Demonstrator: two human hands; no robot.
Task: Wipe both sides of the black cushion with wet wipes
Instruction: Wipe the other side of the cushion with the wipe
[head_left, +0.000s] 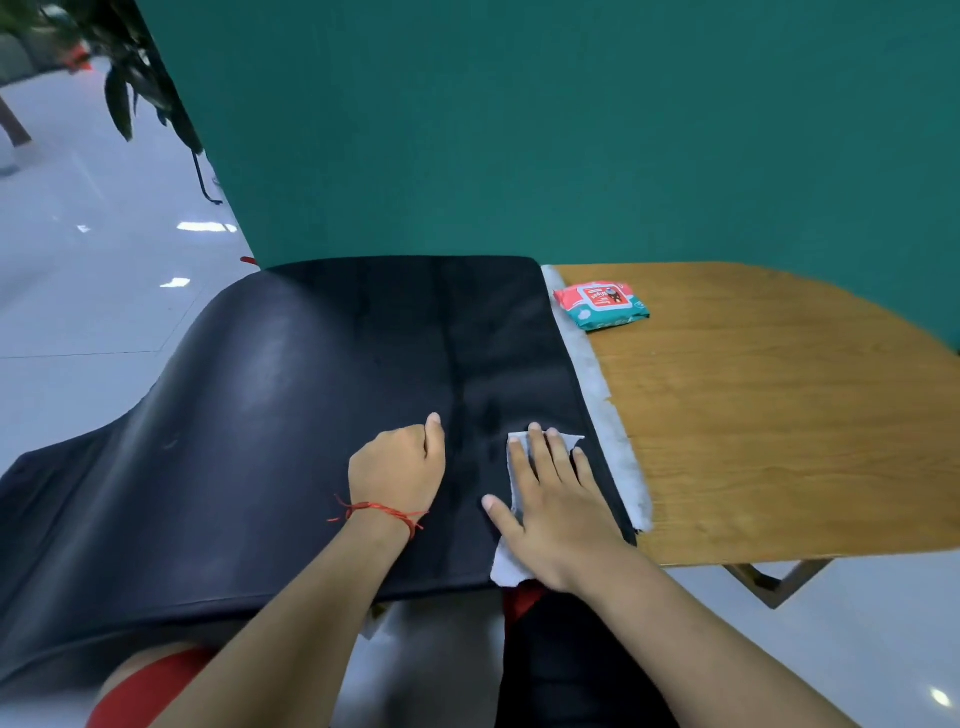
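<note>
The cushion fills mid-frame, draped off the table. The right hand, fingers spread flat, presses a wipe near its lower right. The left hand rests curled, seemingly empty. The top side looks underway; the underside likely remains.

1. One wide-angle head-worn camera looked forward and down.
2. It hung close above the black cushion and the table, their near edges low in frame.
3. A green wall closed the far view.
</note>
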